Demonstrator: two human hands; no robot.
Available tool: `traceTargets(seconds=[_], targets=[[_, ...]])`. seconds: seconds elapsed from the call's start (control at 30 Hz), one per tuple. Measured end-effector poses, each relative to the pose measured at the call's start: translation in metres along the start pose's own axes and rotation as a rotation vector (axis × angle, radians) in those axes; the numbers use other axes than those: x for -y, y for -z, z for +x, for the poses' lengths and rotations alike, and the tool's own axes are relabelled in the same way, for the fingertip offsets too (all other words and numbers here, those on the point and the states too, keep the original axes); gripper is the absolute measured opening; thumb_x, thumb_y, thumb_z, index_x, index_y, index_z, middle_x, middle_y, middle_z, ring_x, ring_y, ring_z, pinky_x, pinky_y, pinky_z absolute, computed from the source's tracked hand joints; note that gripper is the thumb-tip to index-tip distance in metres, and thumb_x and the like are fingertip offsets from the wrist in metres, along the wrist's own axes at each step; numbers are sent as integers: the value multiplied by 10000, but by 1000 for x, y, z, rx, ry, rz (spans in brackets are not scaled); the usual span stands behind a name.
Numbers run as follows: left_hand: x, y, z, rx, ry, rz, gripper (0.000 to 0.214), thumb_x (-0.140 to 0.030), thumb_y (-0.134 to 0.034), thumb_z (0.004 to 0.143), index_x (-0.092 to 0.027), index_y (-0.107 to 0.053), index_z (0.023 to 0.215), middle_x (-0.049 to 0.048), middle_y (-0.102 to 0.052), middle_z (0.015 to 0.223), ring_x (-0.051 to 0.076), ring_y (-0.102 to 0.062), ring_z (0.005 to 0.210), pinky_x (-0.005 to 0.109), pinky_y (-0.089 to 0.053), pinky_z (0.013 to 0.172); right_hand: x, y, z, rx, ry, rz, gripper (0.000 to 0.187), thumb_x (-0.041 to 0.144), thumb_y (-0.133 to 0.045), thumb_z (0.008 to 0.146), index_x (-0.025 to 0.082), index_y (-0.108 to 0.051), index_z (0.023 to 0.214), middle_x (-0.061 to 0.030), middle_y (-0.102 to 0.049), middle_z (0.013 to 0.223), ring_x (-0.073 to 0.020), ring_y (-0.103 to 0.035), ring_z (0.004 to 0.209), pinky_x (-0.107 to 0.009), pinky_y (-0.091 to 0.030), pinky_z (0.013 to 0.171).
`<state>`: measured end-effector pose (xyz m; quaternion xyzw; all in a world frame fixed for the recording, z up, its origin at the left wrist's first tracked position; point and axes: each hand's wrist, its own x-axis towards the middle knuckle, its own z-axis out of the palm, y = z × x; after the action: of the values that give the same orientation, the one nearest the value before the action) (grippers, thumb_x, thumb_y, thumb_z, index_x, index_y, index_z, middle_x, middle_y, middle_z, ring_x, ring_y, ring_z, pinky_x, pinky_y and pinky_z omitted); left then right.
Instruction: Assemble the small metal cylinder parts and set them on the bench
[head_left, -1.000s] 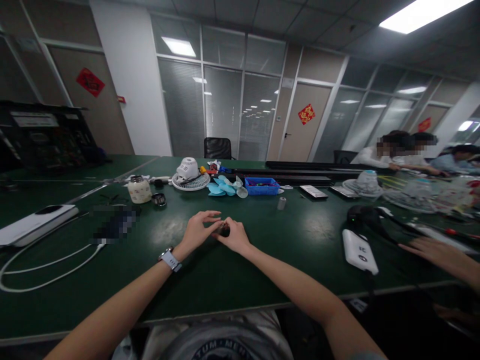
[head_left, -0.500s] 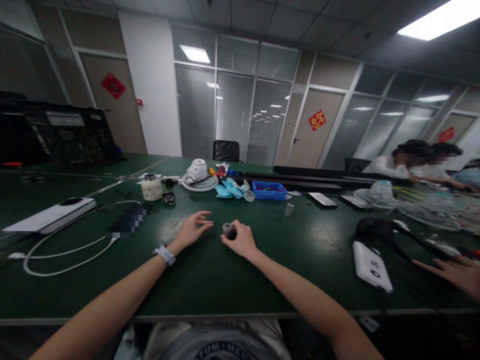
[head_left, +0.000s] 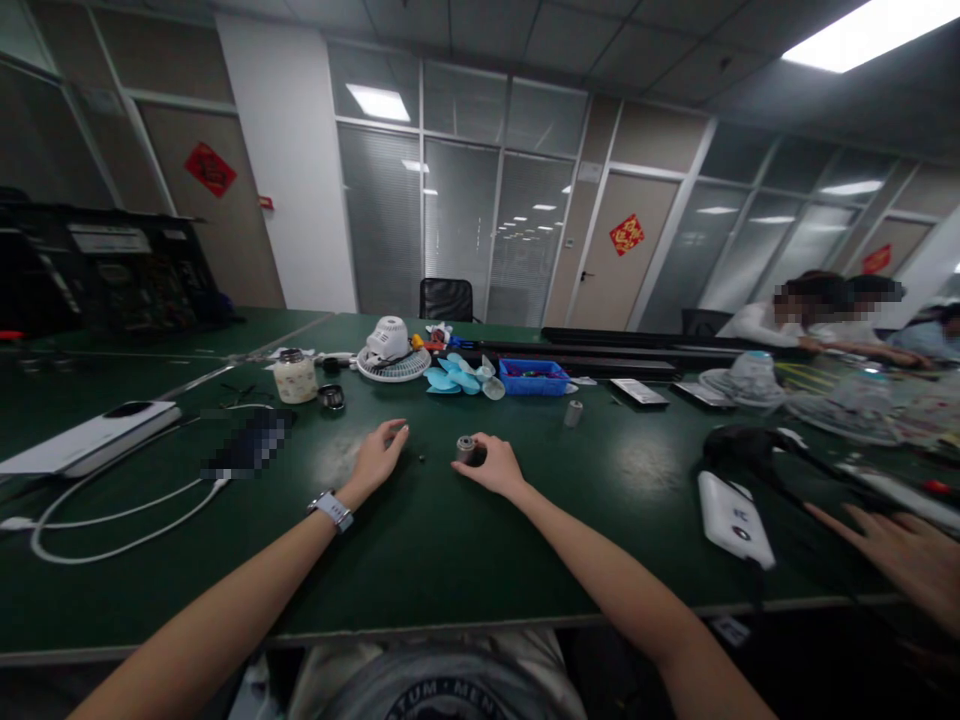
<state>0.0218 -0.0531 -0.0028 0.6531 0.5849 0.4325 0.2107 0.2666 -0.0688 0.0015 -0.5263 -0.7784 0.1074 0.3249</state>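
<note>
My right hand (head_left: 495, 465) is curled around a small grey metal cylinder (head_left: 466, 449), which stands upright at the table's middle with its ringed top showing. The thumb lies at its near side and the fingers at its far side. To the left, my left hand (head_left: 377, 457) hovers with bent fingers, the thumb and fingertips a little apart, and no item shows in it. On the green table (head_left: 420, 540) between both hands lies a tiny dark part (head_left: 421, 458), too small to name. A similar metal cylinder (head_left: 573, 413) stands farther back on the right.
Behind are a white fan housing (head_left: 391, 345), light-blue fan blades (head_left: 457, 375), a blue basket (head_left: 534, 378) of small parts and a jar (head_left: 295, 377). A cabled phone (head_left: 247, 443) lies left. Another person's hand (head_left: 900, 550) rests right, near a white device (head_left: 735, 520).
My right hand and the cylinder have shifted slightly right. My left hand has drawn back left and its fingers have come closer together. The tiny part now shows on the table.
</note>
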Motion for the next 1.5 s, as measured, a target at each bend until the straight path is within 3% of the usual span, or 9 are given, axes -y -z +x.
traceTargets(seconds=[0.3,0.43,0.83,0.97,1.03,1.13,1.27,1.37,1.5], targets=[[-5,2,-1,10,73,71,445,-486,-392,883,-171,-580,1134,85,-737,981,242,-661,950,347,-472,809,-134,70,9,-266,-503,-137,353,372,-701,681,226,-650,998,-33,-701,984,-197,-653,902,-293,-486,796],[-3,1,-1,3,69,69,430,-488,-390,884,-176,-575,1115,80,-739,961,230,-665,921,329,-467,787,-165,94,1,-384,-739,-247,403,435,-669,700,234,-639,1048,-64,-696,1016,-246,-644,958,-347,-484,811],[-2,1,1,-126,155,50,425,-451,-415,893,-170,-487,1203,99,-721,999,234,-655,928,338,-458,794,-141,94,-2,-540,-897,-339,481,341,-636,731,162,-547,1168,-169,-619,1118,-325,-527,1122,-471,-403,930],[3,-1,4,-167,164,54,485,-477,-408,893,-153,-450,1252,121,-703,1019,242,-657,922,344,-466,792,-96,81,-2,-745,-603,-342,782,282,-654,698,102,-323,1384,-231,-368,1406,-344,-328,1316,-502,-303,1033],[4,-3,4,-173,158,59,503,-494,-398,895,-148,-444,1256,126,-696,1026,247,-654,934,351,-464,807,-55,58,-2,-656,-272,-299,751,309,-601,765,132,-282,1421,-196,-248,1489,-316,-216,1384,-508,-235,1080],[6,-3,4,-184,160,48,510,-513,-390,896,-151,-443,1252,126,-690,1031,248,-652,947,359,-462,828,8,11,-5,-181,86,-134,580,453,-511,868,279,-373,1404,-93,-257,1517,-268,-227,1393,-487,-230,1093],[9,-4,4,-195,175,18,513,-518,-392,896,-153,-434,1253,130,-689,1035,240,-664,913,362,-467,829,55,-29,-11,344,287,-107,561,604,-442,878,337,-456,1371,-37,-211,1559,-257,-139,1434,-486,-146,1130],[11,-7,5,-182,163,34,509,-511,-405,891,-153,-440,1251,131,-691,1030,240,-665,903,363,-468,825,62,-34,-13,414,265,-121,617,626,-376,896,286,-424,1409,-63,-258,1544,-260,-166,1429,-489,-140,1133],[9,-9,5,-165,158,42,496,-496,-410,891,-146,-458,1239,136,-688,1022,240,-661,904,350,-474,799,58,-32,-10,329,283,-118,576,559,-391,922,230,-458,1390,-63,-406,1469,-235,-301,1377,-441,-223,1113]])
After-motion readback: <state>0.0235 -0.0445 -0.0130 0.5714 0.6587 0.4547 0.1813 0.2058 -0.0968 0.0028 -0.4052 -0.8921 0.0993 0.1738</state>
